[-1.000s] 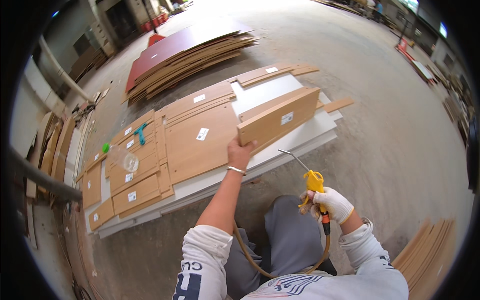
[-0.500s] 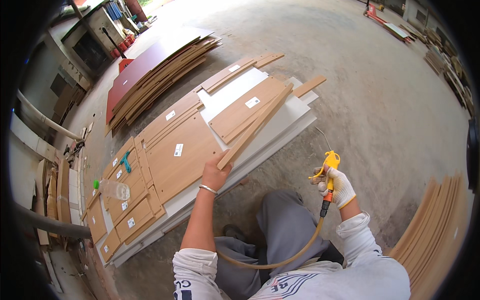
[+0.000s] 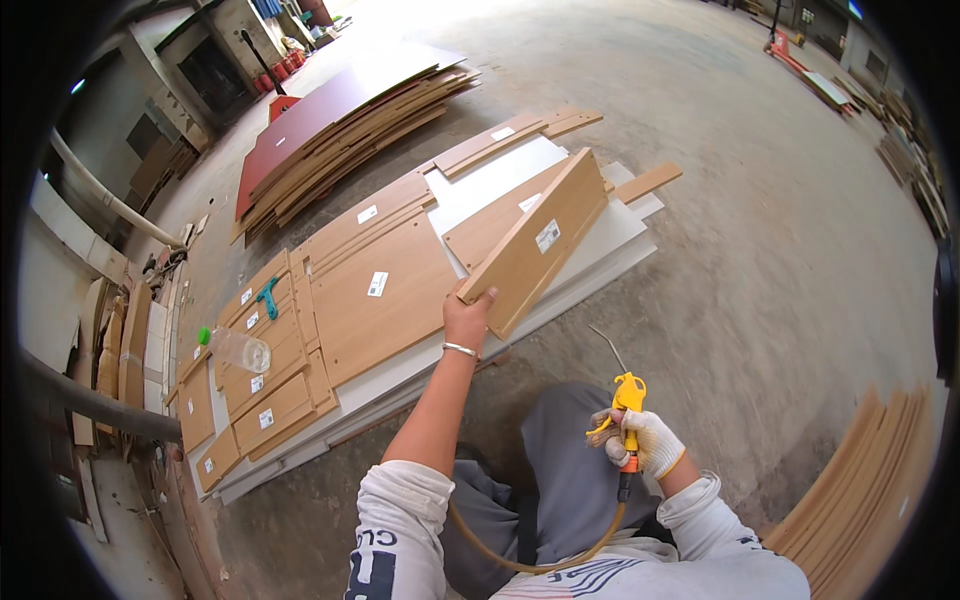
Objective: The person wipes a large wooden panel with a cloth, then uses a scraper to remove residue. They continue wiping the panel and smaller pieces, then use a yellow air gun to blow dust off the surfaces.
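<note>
My bare left hand [image 3: 468, 318] grips the near end of a long wood-coloured panel [image 3: 520, 262], which is tilted up on edge with a white label on its broad face. Other flat wood-coloured panels [image 3: 385, 305] lie around it on a stack of white boards [image 3: 600, 250]. In my right hand [image 3: 655, 445], which wears a white knit glove, is a yellow air blow gun [image 3: 629, 392]. Its thin metal nozzle points up and to the left, away from the panel. A hose [image 3: 575, 558] runs from its lower end across my lap.
At the left of the panels lie a clear bottle with a green cap [image 3: 240, 350] and a teal tool [image 3: 268, 298]. Behind stands a stack of boards with a red top [image 3: 330, 130]. Upright wooden strips [image 3: 850, 490] are close on my right. A dark pipe [image 3: 95, 400] juts in at left.
The panel in my left hand has turned, so its broad labelled face now shows instead of its narrow edge. My right hand has moved left and down with the blow gun.
</note>
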Motion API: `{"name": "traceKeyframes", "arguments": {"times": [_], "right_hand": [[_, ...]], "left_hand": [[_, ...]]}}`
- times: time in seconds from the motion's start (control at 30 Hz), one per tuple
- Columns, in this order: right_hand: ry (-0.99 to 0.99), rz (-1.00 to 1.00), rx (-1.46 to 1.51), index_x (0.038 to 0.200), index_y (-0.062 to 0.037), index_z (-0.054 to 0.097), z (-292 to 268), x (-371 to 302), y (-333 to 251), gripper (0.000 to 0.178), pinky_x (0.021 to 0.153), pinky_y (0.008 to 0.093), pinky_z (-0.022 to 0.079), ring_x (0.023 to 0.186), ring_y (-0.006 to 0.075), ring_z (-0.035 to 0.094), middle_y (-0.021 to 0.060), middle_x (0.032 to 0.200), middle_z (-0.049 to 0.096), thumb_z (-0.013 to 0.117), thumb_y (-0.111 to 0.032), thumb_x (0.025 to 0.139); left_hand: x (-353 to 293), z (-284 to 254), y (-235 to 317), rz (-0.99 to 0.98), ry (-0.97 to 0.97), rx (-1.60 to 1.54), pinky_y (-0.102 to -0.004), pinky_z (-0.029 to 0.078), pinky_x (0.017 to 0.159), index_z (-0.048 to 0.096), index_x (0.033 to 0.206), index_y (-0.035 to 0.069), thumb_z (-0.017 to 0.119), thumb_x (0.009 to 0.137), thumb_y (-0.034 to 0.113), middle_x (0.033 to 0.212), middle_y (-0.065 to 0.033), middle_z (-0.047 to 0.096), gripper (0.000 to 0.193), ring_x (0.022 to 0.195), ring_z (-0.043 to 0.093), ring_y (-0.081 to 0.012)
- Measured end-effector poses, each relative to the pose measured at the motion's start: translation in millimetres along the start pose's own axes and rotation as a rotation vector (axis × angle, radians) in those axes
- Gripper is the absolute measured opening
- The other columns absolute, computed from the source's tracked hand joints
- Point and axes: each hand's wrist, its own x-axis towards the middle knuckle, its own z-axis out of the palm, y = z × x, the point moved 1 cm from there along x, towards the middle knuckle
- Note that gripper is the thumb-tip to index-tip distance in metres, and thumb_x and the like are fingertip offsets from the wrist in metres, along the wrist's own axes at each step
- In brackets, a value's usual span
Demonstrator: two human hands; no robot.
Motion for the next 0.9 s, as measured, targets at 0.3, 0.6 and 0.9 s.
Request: {"name": "traceKeyframes", "arguments": {"times": [0.3, 0.6, 0.9], "right_hand": [[-0.004, -0.053, 0.269, 0.116, 0.0066, 0.054, -17.4, 3.5, 19.8, 0.036, 0.044, 0.0321, 0.044, 0.044, 0.0245, 0.054, 0.0323, 0.094, 0.064, 0.06, -0.02, 0.093], [0.063, -0.178, 0.286, 0.116, 0.006, 0.056, -21.5, 8.1, 26.0, 0.034, 0.046, 0.0351, 0.047, 0.046, 0.0266, 0.055, 0.0309, 0.095, 0.064, 0.058, -0.019, 0.093], [-0.026, -0.12, 0.281, 0.114, 0.0081, 0.058, 3.3, 28.0, 35.1, 0.034, 0.048, 0.0368, 0.052, 0.05, 0.0285, 0.061, 0.0274, 0.086, 0.066, 0.061, -0.016, 0.09]], "left_hand": [[143.3, -40.9, -32.9, -0.074, 0.333, -0.076, -0.035, 0.051, 0.085, 0.054, 0.122, -0.007, 0.078, 0.084, 0.008, 0.104, -0.0137, 0.064, 0.047, 0.092, 0.061, -0.023], [172.6, 33.4, 0.3, -0.035, -0.031, 1.134, -0.0454, 0.032, 0.115, 0.038, 0.145, 0.0, 0.082, 0.077, 0.044, 0.147, -0.0207, 0.043, 0.092, 0.14, 0.035, -0.0338], [203.9, 38.3, 6.3, -0.113, -0.475, 1.329, -0.0437, 0.038, 0.112, 0.043, 0.14, -0.008, 0.085, 0.062, 0.065, 0.144, -0.0256, 0.044, 0.115, 0.134, 0.043, -0.0392]]}}
